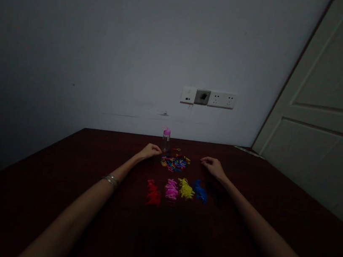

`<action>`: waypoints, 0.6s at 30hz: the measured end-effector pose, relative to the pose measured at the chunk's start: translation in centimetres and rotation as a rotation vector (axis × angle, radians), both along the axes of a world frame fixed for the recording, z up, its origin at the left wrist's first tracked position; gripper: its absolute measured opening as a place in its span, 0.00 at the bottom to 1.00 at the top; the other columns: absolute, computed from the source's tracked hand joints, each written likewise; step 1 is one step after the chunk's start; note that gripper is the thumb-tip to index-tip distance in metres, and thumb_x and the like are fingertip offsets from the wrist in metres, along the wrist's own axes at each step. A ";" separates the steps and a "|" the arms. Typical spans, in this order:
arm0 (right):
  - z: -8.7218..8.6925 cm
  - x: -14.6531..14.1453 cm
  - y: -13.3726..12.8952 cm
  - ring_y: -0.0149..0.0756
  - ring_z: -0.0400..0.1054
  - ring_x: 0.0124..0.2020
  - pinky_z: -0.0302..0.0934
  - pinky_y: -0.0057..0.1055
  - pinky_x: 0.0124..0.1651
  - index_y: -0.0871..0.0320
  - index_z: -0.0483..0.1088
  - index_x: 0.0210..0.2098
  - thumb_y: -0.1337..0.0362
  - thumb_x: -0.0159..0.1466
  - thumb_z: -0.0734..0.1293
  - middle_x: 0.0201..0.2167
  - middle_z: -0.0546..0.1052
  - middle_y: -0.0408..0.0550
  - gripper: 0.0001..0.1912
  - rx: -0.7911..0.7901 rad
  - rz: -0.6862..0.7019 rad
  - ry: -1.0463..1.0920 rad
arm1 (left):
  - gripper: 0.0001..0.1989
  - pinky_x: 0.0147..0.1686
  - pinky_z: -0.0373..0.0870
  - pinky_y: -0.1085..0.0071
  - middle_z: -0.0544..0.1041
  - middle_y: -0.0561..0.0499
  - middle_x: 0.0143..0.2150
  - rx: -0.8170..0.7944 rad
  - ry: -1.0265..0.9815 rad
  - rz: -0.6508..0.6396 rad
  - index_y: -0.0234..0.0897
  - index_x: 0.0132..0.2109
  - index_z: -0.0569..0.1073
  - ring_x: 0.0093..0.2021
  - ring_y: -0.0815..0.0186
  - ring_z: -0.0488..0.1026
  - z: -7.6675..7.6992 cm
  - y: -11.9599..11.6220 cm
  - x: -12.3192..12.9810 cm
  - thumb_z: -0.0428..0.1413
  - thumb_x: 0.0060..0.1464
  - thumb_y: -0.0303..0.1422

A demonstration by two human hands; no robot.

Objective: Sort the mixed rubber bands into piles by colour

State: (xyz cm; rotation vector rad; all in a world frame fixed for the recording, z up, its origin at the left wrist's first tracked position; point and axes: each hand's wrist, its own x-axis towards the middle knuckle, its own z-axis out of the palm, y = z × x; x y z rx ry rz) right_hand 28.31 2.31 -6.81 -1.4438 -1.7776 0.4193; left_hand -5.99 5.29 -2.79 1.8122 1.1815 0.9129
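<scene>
My left hand rests on the table at the left side of a mixed pile of small coloured bands, which look like elastic loops. Its fingertips are pressed together near a clear bottle with a pink cap; anything between them is too small to make out. On the pile's right, my right hand lies apart from it, fingers loosely bent and slightly parted, with nothing visible in them. Closer to me are separate heaps of red bands, pink bands, yellow bands and blue bands.
The dark brown table meets a pale wall at the back. Sockets and switches are set in the wall. A panelled door stands on the right, and a thin light strip lies at the table's far right edge.
</scene>
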 end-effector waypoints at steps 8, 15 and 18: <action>0.3 -0.2 -0.4 0.36 0.67 0.31 0.59 0.29 0.34 0.61 0.72 0.33 0.63 0.50 0.60 0.29 0.75 0.48 0.14 0.002 -0.012 -0.014 | 0.14 0.19 0.52 0.76 0.67 0.54 0.16 -0.084 0.244 -0.334 0.30 0.32 0.76 0.17 0.74 0.59 1.8 -2.4 -0.3 0.58 0.36 0.34; 0.8 -0.4 -0.9 0.36 0.68 0.33 0.59 0.30 0.38 0.60 0.73 0.32 0.65 0.51 0.60 0.31 0.76 0.49 0.13 -0.002 -0.014 -0.013 | 0.13 0.19 0.49 0.77 0.66 0.56 0.15 -0.015 0.303 -0.308 0.32 0.30 0.77 0.17 0.74 0.56 2.0 -2.8 0.4 0.60 0.33 0.34; 0.9 -0.5 -1.1 0.37 0.68 0.33 0.59 0.31 0.38 0.61 0.73 0.32 0.65 0.50 0.60 0.31 0.76 0.49 0.13 -0.009 -0.019 -0.017 | 0.12 0.20 0.49 0.77 0.66 0.55 0.17 0.005 0.328 -0.299 0.33 0.29 0.77 0.18 0.74 0.56 1.9 -2.9 0.5 0.59 0.34 0.35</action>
